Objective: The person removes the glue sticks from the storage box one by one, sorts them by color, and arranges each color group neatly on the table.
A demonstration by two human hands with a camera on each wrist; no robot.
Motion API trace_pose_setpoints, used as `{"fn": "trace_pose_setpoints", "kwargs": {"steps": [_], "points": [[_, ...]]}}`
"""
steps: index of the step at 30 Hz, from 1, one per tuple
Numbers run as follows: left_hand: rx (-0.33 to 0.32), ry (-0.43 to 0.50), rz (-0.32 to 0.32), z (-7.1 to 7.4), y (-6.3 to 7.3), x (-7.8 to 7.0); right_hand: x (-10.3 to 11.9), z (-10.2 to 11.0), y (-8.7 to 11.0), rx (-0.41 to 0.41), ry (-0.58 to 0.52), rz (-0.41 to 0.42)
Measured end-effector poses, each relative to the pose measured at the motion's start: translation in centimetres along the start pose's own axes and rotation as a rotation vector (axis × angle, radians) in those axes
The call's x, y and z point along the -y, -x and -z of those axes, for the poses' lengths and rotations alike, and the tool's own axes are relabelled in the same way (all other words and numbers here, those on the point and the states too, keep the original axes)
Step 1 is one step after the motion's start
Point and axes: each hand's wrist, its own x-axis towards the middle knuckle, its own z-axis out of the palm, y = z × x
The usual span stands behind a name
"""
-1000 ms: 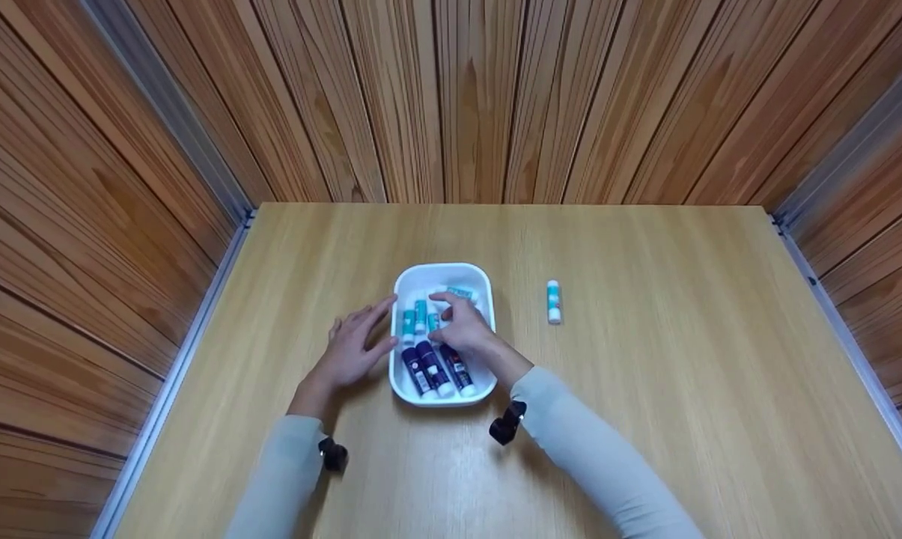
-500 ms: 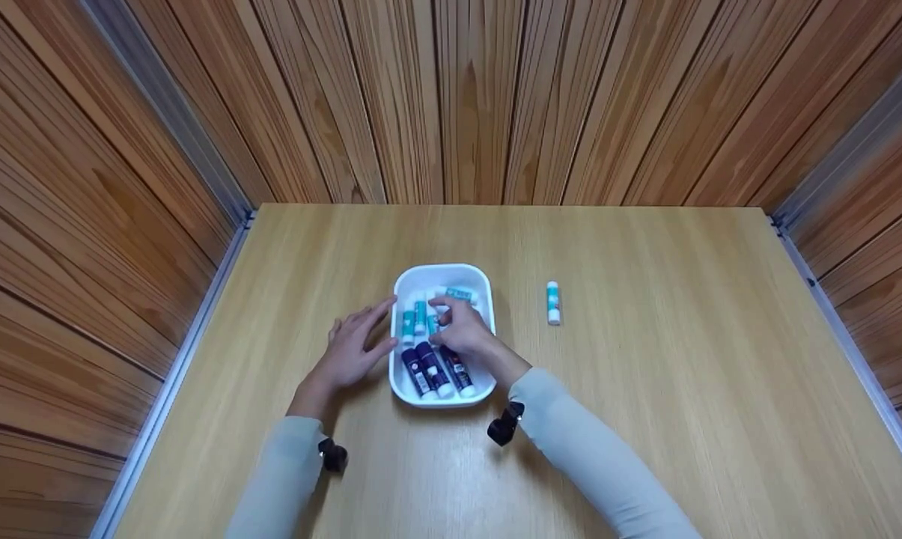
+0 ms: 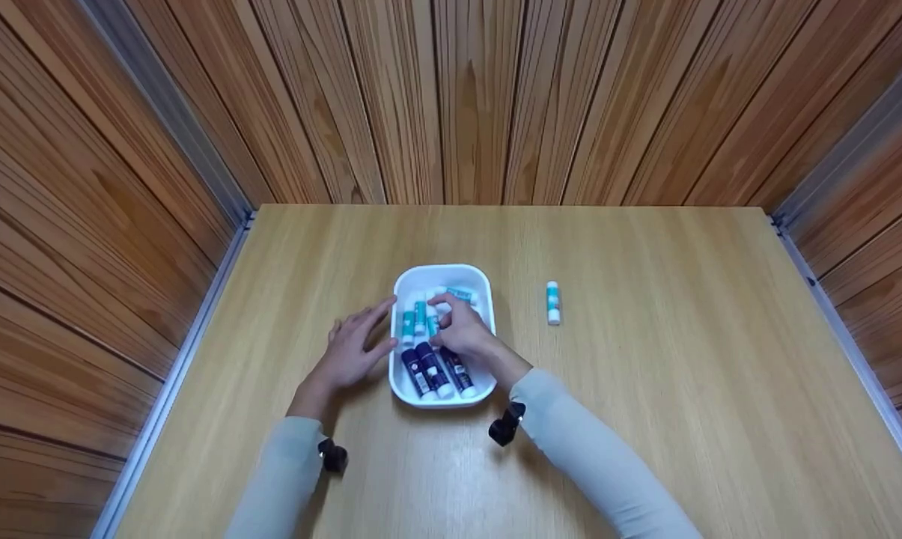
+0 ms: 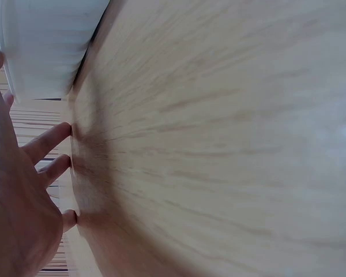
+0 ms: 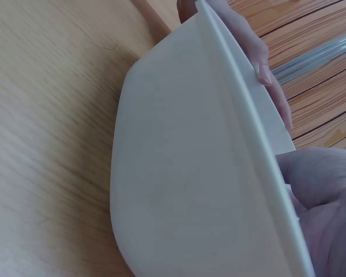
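Note:
A white plastic tray (image 3: 443, 270) stands mid-table with several glue sticks in it. Dark blue glue sticks (image 3: 434, 370) with white caps lie at its near end; teal and white ones (image 3: 420, 317) lie farther back. Reaching over the right wall, my right hand (image 3: 465, 329) has curled fingers and thumb at a teal glue stick (image 3: 433, 323), partly hidden by the hand. At the left rim, my left hand (image 3: 352, 352) is spread, thumb and index finger touching the tray; in the left wrist view its other fingers (image 4: 49, 141) rest on the tabletop.
One more teal and white glue stick (image 3: 553, 303) lies on the wooden table (image 3: 660, 359), right of the tray. Wood-plank walls (image 3: 469, 97) enclose the back and sides, with metal strips (image 3: 174, 382) along the table's side edges. A dark wrist camera (image 3: 506, 424) hangs at each cuff.

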Motion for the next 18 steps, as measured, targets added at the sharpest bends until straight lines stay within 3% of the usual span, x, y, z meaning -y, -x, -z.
{"fn": "trace_pose_setpoints", "kwargs": {"steps": [18], "points": [[0.004,0.004,-0.001,0.02,0.1,0.12,-0.38,-0.31,-0.07,-0.024,-0.04,0.065]]}}
